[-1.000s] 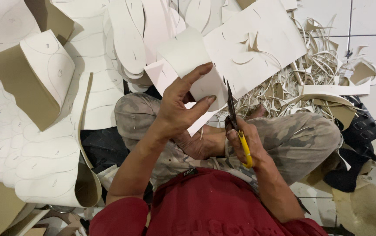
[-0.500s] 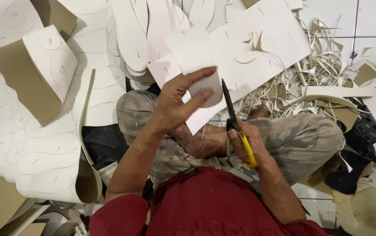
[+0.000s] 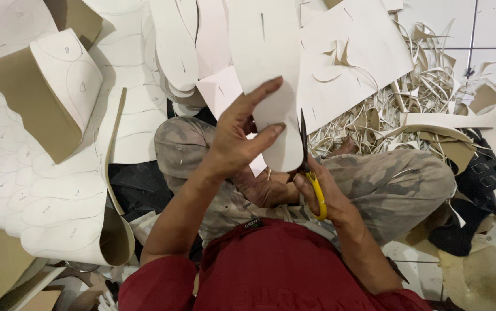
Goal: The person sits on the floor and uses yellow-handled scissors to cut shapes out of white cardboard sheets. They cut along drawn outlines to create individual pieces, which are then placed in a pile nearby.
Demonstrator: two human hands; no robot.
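A white sole-shaped cutout [image 3: 271,86] stands upright, yellow-handled scissors [image 3: 311,173] at its lower edge.

Left hand [image 3: 242,141] raised toward 12 o'clock, fingers spread in a pinch; right hand [image 3: 323,193] at 3 o'clock, fingers curled closed

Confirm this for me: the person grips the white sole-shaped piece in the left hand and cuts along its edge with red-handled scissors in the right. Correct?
Not quite: the head view shows the scissors have yellow handles, not red. The left hand does grip the white sole-shaped piece, and the right hand works the scissors.
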